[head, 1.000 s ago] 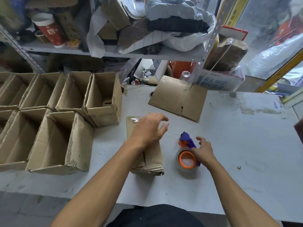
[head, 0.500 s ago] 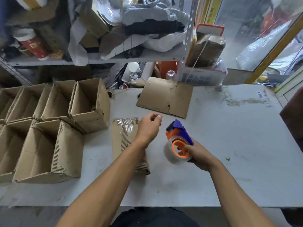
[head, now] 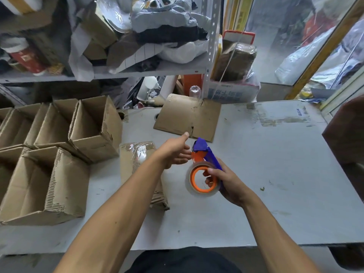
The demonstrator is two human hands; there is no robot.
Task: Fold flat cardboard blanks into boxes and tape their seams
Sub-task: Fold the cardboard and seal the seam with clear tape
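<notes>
I see the grey table (head: pixel 275 174) first, with open boxes (head: pixel 94 131) crowding its 9 o'clock side and a flat blank (head: pixel 187 117) lying at 12 o'clock. Just under my left forearm a stack of folded blanks (head: pixel 136 164) runs its long axis 12 to 6. My right hand (head: pixel 228 186) grips the tape dispenser (head: pixel 204 170) near the table's middle, fingers curled through the orange core; its long axis runs 11 to 5, blue head pointing 11. My left hand (head: pixel 175 152), fingers loosely apart and holding nothing, sits just at 9 o'clock of that head (nearer hand for the tape end, I judge).
</notes>
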